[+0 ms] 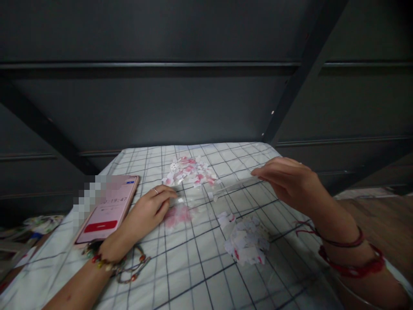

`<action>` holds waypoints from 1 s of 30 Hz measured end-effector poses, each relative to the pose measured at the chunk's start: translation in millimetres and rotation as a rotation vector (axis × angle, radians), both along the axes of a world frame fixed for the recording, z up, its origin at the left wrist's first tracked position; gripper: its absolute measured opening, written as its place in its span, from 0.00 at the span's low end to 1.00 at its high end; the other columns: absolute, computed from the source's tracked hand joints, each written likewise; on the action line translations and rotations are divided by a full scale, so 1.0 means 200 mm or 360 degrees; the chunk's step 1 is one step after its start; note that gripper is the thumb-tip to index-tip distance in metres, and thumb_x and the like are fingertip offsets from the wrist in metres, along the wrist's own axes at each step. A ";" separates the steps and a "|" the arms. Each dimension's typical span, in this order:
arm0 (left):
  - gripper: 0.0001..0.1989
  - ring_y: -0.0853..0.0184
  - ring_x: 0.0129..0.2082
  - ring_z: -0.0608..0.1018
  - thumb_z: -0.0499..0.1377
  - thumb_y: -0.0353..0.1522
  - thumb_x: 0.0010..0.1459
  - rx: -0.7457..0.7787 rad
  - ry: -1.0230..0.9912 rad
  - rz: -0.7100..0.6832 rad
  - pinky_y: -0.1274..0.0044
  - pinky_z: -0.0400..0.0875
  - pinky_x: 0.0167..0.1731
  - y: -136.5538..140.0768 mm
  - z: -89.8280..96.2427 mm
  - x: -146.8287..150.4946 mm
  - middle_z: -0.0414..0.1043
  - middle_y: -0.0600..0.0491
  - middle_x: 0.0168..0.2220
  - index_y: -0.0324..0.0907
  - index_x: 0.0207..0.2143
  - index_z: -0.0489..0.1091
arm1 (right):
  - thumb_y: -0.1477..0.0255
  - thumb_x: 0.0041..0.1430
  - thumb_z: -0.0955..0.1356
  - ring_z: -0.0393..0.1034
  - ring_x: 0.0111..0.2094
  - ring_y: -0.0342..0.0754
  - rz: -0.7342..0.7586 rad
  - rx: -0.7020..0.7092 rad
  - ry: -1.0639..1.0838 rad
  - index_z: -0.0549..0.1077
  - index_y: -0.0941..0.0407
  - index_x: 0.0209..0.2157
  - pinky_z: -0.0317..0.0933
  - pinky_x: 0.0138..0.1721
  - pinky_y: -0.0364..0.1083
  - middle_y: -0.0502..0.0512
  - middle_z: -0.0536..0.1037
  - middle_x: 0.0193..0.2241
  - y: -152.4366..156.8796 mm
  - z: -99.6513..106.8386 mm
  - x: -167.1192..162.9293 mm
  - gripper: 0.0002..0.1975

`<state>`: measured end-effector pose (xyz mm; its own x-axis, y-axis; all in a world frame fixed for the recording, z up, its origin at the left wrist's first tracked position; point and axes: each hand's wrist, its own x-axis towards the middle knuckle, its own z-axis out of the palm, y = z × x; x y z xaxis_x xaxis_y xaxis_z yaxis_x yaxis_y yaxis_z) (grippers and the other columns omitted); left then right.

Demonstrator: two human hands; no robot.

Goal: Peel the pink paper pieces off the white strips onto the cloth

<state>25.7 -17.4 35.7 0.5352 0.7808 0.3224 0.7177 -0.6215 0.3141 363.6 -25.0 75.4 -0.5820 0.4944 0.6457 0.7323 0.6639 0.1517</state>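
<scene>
My right hand (287,181) is raised over the right side of the cloth, thumb and fingers pinched on the end of a clear plastic film (237,184). The film stretches left toward the middle, with a small white paper slip by it. My left hand (158,204) rests low with its fingers closed near the film's other end; what they pinch is too blurred to tell. Just below those fingertips lies a pink patch of slips (178,215). Beyond is a loose heap of white and pink paper slips (190,170). A second heap of paper slips (247,239) lies nearer, between my hands.
A phone (106,211) with a timer on its screen lies left of my left hand. Checked cloth (180,280) covers the surface. A dark panelled wall (193,107) stands directly behind it. Wooden floor (380,219) shows at the right.
</scene>
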 end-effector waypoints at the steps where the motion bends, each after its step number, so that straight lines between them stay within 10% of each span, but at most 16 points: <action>1: 0.16 0.64 0.44 0.75 0.44 0.28 0.59 0.0004 -0.0007 -0.0002 0.68 0.70 0.47 0.00 0.00 0.00 0.75 0.49 0.41 0.41 0.37 0.72 | 0.85 0.56 0.59 0.66 0.28 0.44 0.0005 0.0009 -0.0033 0.72 0.56 0.36 0.60 0.31 0.45 0.50 0.75 0.26 0.00 0.00 -0.01 0.15; 30: 0.17 0.65 0.43 0.75 0.43 0.27 0.60 0.0107 0.0042 -0.0031 0.71 0.69 0.47 0.00 0.00 0.01 0.75 0.49 0.40 0.39 0.37 0.72 | 0.78 0.60 0.61 0.66 0.26 0.42 0.0115 -0.0265 0.0113 0.73 0.58 0.34 0.60 0.27 0.41 0.51 0.72 0.23 -0.04 0.06 0.04 0.09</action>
